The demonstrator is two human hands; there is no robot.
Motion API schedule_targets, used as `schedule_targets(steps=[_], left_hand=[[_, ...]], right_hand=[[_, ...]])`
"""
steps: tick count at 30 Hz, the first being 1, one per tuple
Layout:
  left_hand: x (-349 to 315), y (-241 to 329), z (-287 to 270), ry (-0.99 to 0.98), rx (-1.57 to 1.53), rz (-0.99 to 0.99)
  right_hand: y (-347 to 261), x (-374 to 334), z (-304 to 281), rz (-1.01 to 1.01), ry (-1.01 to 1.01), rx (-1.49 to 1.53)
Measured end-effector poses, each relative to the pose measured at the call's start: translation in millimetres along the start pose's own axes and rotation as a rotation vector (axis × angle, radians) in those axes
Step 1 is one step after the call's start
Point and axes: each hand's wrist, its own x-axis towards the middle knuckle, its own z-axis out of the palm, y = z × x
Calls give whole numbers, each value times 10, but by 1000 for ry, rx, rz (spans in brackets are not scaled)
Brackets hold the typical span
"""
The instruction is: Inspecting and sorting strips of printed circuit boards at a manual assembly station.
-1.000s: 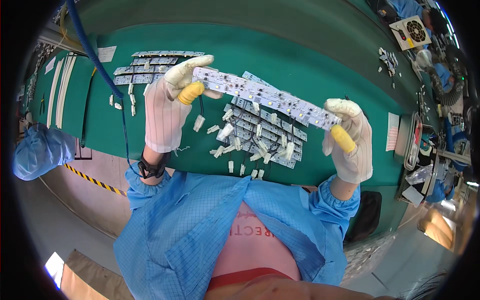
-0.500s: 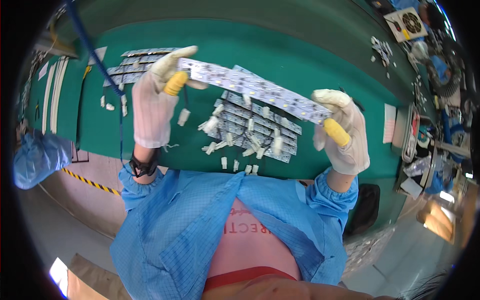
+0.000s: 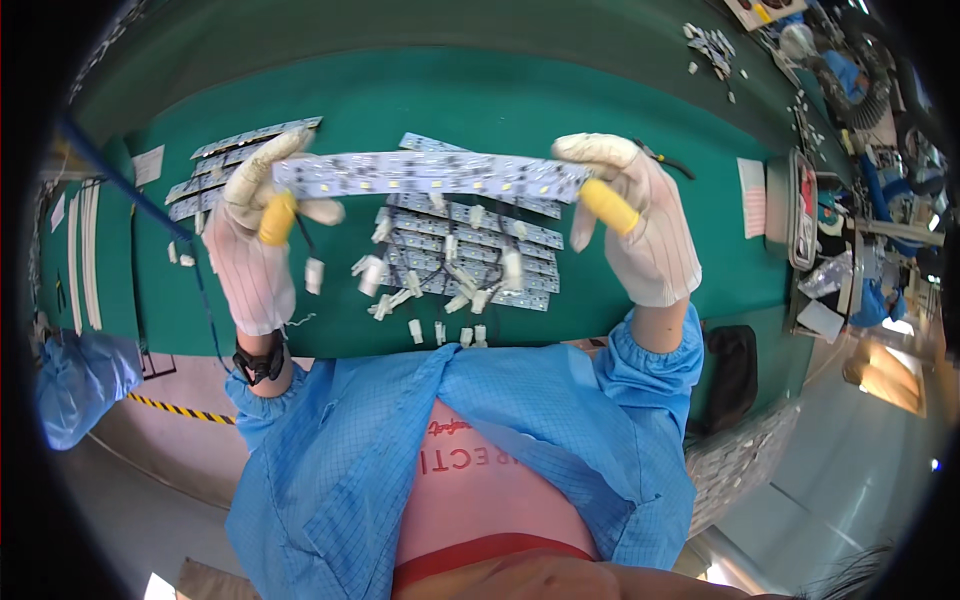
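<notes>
Between both gloved hands I hold an LED strip board (image 3: pixel 430 175), nearly level above the green mat. My left hand (image 3: pixel 262 215) grips its left end, and my right hand (image 3: pixel 618 205) pinches its right end. Each white glove has a yellow cover over the thumb. A short dark lead with a white connector (image 3: pixel 314 276) hangs beside my left hand. Below the held board lies a stack of similar LED boards (image 3: pixel 475 243), with dark wires and white connectors spread over their near side. The held board hides part of this stack.
More LED boards (image 3: pixel 215 170) lie at the left behind my left hand. A blue coiled cord (image 3: pixel 130 195) crosses the left side. Pliers (image 3: pixel 668 162) rest beyond my right hand. Loose white parts (image 3: pixel 712 48) lie at the far right, and a grey bin (image 3: pixel 792 215) stands at the right edge.
The held board has swung from sloping down to the right to nearly level. Both hands have shifted left in view, the left one lower and the right one higher. The whole view has also shifted.
</notes>
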Motion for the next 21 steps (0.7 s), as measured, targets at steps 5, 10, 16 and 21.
schedule_targets(steps=[5, 10, 16, 21], left_hand=[[-20, -57, -47, -270, -216, 252], [27, -102, -84, -189, -186, 94], [100, -164, -14, -51, 152, 49], [98, -110, -3, -8, 214, 36]], right_hand=[[170, 140, -14, -32, 18, -263], [219, 81, 0, 55, 62, -24], [124, -25, 30, -48, -56, 201], [142, -48, 47, -25, -44, 279]])
